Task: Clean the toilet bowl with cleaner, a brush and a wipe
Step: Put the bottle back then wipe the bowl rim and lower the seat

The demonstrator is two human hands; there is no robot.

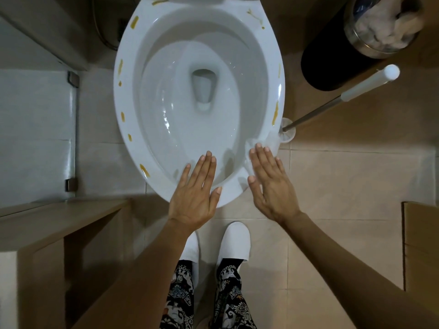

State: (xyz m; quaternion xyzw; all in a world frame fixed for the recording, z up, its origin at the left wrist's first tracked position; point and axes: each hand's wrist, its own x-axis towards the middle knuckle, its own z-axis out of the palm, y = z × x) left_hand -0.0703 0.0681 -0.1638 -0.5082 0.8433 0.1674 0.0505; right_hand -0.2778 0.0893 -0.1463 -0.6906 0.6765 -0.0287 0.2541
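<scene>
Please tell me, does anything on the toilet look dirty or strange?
Yes. Yellow-brown streaks dot the rim of the white ceramic toilet bowl on both sides. A white wipe lies on the near right rim, under the right hand.

Brush (342, 98) in holder (288, 132) R of bowl (199, 91), bin (332, 65) behind; wipe (261, 143) prob. on rim.
</scene>
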